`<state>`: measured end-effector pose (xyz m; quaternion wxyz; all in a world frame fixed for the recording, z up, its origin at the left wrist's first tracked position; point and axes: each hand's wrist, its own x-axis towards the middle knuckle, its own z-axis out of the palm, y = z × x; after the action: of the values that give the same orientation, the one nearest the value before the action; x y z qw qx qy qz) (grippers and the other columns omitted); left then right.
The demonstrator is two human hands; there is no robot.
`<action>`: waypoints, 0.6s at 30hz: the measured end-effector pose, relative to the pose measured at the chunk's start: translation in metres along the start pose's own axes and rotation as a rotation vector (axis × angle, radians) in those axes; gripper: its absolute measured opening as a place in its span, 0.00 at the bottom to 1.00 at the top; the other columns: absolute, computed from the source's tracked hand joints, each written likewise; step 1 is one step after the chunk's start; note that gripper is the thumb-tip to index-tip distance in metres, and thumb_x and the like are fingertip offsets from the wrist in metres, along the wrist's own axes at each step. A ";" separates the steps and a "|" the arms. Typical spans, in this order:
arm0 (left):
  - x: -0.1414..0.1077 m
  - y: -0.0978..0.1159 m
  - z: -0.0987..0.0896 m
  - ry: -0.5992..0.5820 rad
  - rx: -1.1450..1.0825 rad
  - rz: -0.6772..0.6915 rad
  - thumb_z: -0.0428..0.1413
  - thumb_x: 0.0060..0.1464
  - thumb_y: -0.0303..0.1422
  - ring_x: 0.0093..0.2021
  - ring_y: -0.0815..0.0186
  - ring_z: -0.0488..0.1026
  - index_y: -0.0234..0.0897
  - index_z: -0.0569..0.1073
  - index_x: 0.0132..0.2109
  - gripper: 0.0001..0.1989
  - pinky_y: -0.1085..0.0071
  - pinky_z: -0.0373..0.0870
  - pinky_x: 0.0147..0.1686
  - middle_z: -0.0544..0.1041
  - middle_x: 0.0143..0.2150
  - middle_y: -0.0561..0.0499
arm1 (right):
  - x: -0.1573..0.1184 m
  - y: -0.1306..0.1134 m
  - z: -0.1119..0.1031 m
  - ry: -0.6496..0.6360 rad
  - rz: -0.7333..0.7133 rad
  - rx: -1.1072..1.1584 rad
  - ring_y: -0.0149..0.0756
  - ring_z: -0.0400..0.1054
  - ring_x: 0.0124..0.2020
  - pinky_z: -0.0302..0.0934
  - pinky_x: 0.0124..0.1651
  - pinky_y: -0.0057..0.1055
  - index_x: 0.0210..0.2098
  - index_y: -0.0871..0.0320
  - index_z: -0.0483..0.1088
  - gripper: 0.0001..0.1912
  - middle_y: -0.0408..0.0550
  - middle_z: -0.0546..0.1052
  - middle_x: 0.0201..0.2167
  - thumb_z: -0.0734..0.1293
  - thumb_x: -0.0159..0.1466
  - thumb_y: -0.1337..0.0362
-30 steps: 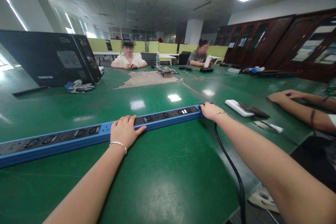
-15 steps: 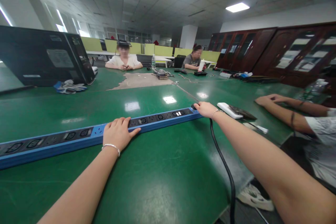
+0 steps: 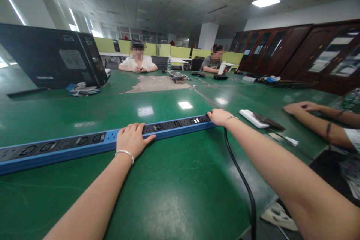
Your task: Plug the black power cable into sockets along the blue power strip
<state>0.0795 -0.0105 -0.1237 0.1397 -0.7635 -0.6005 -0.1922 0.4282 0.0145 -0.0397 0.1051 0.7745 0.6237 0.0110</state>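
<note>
A long blue power strip (image 3: 81,143) with black sockets lies slantwise across the green table (image 3: 168,180). My left hand (image 3: 131,140) grips it near its middle, fingers over the top and thumb along the near side. At the strip's right end, my right hand (image 3: 221,117) is closed around a black plug (image 3: 208,114), mostly covered by my fingers. A thick black cable (image 3: 239,170) comes out beneath that hand and hangs past the table's near edge.
A black computer case (image 3: 56,56) stands at the left, with gloves (image 3: 83,89) beside it. At the right lie a white box (image 3: 254,119) and another person's forearms (image 3: 315,114). Two people sit across the table, near a water bottle (image 3: 169,63) and a metal device (image 3: 177,77).
The view has shifted slightly, so most things appear a little further right. Both hands keep their places on the strip; the right hand looks slightly lower over its end.
</note>
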 end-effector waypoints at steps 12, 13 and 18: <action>0.000 -0.001 0.000 -0.005 -0.036 0.001 0.43 0.50 0.56 0.51 0.53 0.64 0.37 0.67 0.54 0.33 0.59 0.55 0.49 0.70 0.52 0.41 | 0.009 0.000 0.001 -0.043 -0.066 -0.054 0.45 0.68 0.46 0.60 0.46 0.36 0.46 0.64 0.69 0.25 0.63 0.72 0.46 0.48 0.66 0.58; 0.000 -0.001 0.000 -0.002 -0.036 0.004 0.43 0.50 0.56 0.51 0.53 0.64 0.37 0.67 0.54 0.33 0.59 0.56 0.49 0.70 0.52 0.41 | 0.010 0.001 0.002 -0.048 -0.077 -0.059 0.45 0.68 0.47 0.60 0.46 0.36 0.47 0.63 0.69 0.24 0.62 0.72 0.47 0.48 0.66 0.59; 0.001 -0.001 0.000 -0.001 -0.028 0.005 0.44 0.50 0.56 0.51 0.54 0.65 0.37 0.67 0.53 0.33 0.60 0.56 0.49 0.71 0.51 0.42 | 0.016 0.002 0.009 -0.062 -0.096 -0.058 0.45 0.68 0.47 0.59 0.47 0.37 0.47 0.62 0.69 0.22 0.62 0.72 0.46 0.51 0.65 0.60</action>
<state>0.0790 -0.0098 -0.1229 0.1291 -0.7671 -0.5958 -0.1997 0.4351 0.0286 -0.0502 0.1474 0.7402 0.6560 0.0000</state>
